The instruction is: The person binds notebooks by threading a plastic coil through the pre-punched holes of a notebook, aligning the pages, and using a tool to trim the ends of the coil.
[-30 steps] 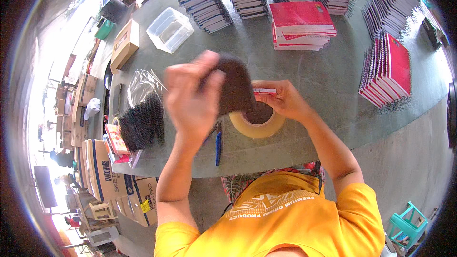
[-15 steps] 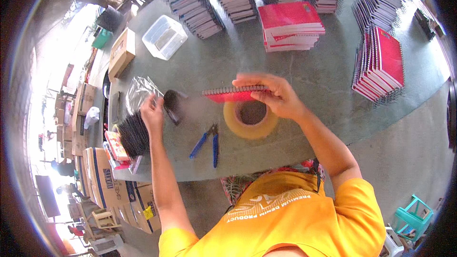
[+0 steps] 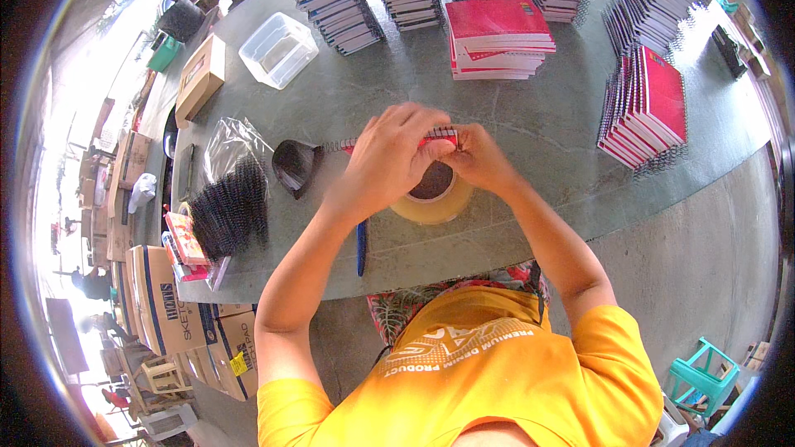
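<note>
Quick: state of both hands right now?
Left hand: curled over the red spiral notebook; whether it grips cannot be told.
Right hand: closed, holding the notebook's right end.

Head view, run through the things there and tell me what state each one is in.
Held red notebook: in the right hand, left hand over it.
Tape roll: lying flat, partly hidden.
Blue-handled tool: mostly hidden; open or shut unclear.
Plastic bin: open on top.
Black coils: bunched together.
Clear bag: crumpled.
Middle red notebooks: closed, stacked unevenly.
Right red notebooks: closed, stacked.
</note>
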